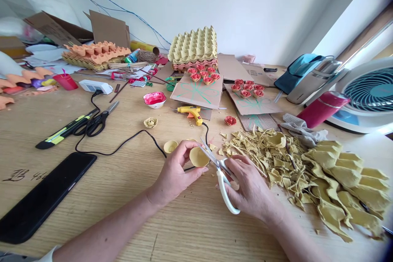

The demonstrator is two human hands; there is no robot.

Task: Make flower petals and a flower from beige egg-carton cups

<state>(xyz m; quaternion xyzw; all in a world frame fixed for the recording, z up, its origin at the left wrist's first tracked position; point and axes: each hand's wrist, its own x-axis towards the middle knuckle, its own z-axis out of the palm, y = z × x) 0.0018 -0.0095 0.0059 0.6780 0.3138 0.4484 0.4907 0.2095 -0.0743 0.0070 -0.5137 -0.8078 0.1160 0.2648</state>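
Observation:
My left hand (176,168) pinches a yellow egg-carton cup (199,157) between thumb and fingers, its round opening facing up toward me. My right hand (248,186) grips a pair of white-handled scissors (227,194), their blades parted at the cup's right rim. Just behind the left hand lies another trimmed yellow cup (170,146). A little farther off sits a yellow paper rose (150,122). The yellow glue gun (190,113) rests on its side beyond my hands, its cord running past them. One red-painted rose (230,120) lies to the right of it.
Yellow carton scraps (264,151) and torn egg-carton pieces (346,184) cover the right side. Cardboard sheets (196,94) with red roses stand behind, before stacked egg trays (193,47). On the left are a black phone (46,196), black scissors (96,123) and a cutter knife (66,129).

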